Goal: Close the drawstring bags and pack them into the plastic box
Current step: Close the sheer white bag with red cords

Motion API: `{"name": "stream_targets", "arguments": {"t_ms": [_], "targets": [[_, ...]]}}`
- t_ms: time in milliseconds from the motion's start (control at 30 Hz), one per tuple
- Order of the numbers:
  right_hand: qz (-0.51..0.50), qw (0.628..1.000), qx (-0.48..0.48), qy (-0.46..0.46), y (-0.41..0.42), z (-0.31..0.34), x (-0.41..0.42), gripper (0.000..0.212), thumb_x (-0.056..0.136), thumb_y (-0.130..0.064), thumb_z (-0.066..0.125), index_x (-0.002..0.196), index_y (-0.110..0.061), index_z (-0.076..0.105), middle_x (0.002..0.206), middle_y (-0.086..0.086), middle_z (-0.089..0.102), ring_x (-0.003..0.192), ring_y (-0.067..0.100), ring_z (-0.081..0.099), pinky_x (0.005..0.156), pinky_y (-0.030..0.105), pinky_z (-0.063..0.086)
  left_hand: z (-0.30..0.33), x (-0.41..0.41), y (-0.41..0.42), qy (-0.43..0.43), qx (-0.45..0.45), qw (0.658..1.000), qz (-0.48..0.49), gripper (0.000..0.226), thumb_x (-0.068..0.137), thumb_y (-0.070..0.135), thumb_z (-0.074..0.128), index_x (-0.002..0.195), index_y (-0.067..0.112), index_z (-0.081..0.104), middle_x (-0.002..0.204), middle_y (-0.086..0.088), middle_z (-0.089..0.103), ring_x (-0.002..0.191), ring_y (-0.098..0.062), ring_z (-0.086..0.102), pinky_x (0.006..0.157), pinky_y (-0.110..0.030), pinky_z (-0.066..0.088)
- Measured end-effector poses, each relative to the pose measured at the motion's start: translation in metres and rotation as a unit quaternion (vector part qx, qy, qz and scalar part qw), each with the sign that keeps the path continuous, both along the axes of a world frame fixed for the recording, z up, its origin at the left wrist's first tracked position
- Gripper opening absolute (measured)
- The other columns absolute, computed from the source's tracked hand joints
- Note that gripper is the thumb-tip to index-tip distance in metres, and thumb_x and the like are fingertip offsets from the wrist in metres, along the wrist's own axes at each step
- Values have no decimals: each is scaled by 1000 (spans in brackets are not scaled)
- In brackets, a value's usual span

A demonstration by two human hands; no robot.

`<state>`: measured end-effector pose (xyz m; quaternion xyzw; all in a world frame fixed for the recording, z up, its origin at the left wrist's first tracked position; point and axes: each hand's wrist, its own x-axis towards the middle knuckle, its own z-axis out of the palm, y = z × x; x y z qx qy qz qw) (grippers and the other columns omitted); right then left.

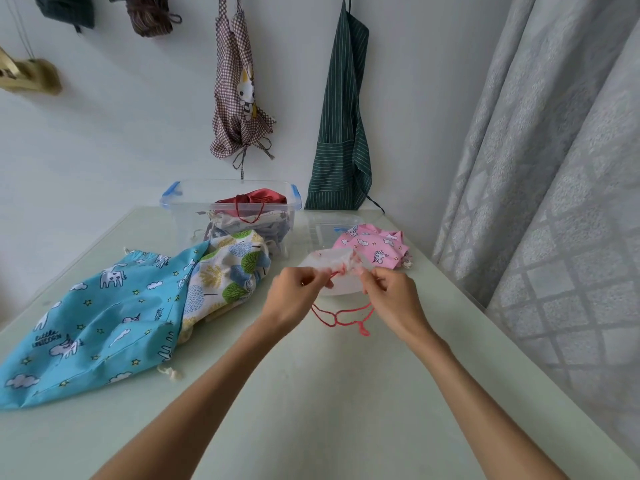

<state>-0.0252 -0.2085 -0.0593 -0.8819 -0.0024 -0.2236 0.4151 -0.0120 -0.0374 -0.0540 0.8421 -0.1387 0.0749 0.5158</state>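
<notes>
Here, two hands work over a pale green worktop [311, 393]. The left hand [294, 292] and the right hand [391, 296] each pinch the gathered top of a small white bag [332, 263] with curled fingers. The bag's red string [343, 317] hangs down between the hands and lies in loops on the worktop just near them.

Far behind the white bag stands the clear plastic box [228, 206] with blue clips. A red bag [256, 200] lies on top inside it, with pale printed bags under it. The box lid [322, 230] lies flat to the right of the box. A pink bag [377, 245] with little white unicorns rests partly on the lid.

On the left lies a big blue bag [90, 323] with unicorns, stars and clouds. It says "little UNICORN" in dark letters. A white bag with trees [228, 271] in blue, green and yellow lies just beside it, touching the box.

On the far wall hang a checked apron [239, 98] with a bunny picture and a green striped apron [343, 133]. A grey curtain [554, 168] hangs on the right.
</notes>
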Motion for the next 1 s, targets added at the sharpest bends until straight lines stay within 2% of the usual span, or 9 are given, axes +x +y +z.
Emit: {"name": "stream_targets", "arguments": {"t_ms": [200, 333, 400, 500, 567, 633, 733, 900, 1000], "targets": [[-4, 991, -126, -46, -4, 6, -6, 40, 93, -33, 53, 62, -8, 45, 45, 1, 33, 51, 25, 28, 50, 36, 40, -4, 2, 24, -214, 214, 953, 27, 35, 94, 42, 49, 79, 19, 70, 70, 5, 64, 59, -15, 55, 54, -34, 46], [-4, 981, -188, -50, -5, 4, -18, 46, 93, -35, 55, 56, -21, 32, 43, 3, 25, 56, 27, 25, 50, 35, 26, -15, -3, 37, -365, 296, 883, 10, 47, 93, 43, 34, 74, 15, 67, 67, 3, 60, 58, -18, 55, 42, -32, 45], [2, 979, -198, -40, -4, -1, -21, 48, 92, -38, 55, 54, -24, 30, 43, 3, 25, 58, 29, 26, 51, 35, 28, -20, 0, 45, -375, 310, 874, 3, 46, 94, 44, 36, 73, 16, 67, 66, 4, 58, 58, -16, 53, 41, -33, 45], [-11, 981, -193, -17, -8, -9, -22, 42, 90, -45, 56, 59, -19, 46, 47, 1, 36, 58, 32, 40, 53, 34, 33, -16, 5, 51, -285, 312, 906, -28, 51, 92, 54, 38, 78, 16, 69, 71, 6, 62, 59, -14, 57, 50, -36, 51], [-31, 985, -168, -3, -16, -7, -22, 36, 86, -49, 59, 64, -21, 53, 50, -4, 46, 56, 24, 53, 54, 31, 38, -8, 5, 57, -192, 305, 931, -51, 46, 89, 54, 41, 84, 18, 69, 76, 7, 65, 62, -11, 60, 58, -31, 53], [-19, 986, -164, 2, -21, 0, -23, 27, 83, -48, 63, 69, -26, 55, 48, -6, 46, 52, 10, 50, 53, 29, 37, 1, 4, 62, -154, 310, 935, -70, 39, 88, 49, 46, 94, 18, 68, 83, 9, 64, 67, -6, 59, 60, -22, 51], [26, 988, -152, 0, -14, 17, -27, 17, 81, -41, 67, 78, -33, 52, 46, -6, 47, 48, 5, 49, 52, 22, 37, 27, -1, 59, -176, 311, 930, -90, 26, 92, 36, 52, 106, 20, 66, 92, 14, 57, 73, 0, 54, 60, -10, 43], [100, 992, -79, -7, 0, 61, -27, 12, 78, -36, 73, 84, -29, 64, 39, -20, 45, 42, 2, 44, 47, 13, 26, 89, -9, 55, -277, 294, 910, -96, 16, 93, 16, 55, 102, 19, 67, 92, 10, 56, 77, -4, 49, 65, -12, 37], [154, 985, -65, 29, 13, 74, -17, 28, 67, -53, 77, 87, -35, 71, 66, -23, 67, 60, 2, 61, 60, 16, 43, 116, -9, 50, -297, 319, 894, -102, 18, 92, 13, 54, 101, 20, 67, 91, 11, 52, 84, -7, 48, 68, -10, 35]]}}
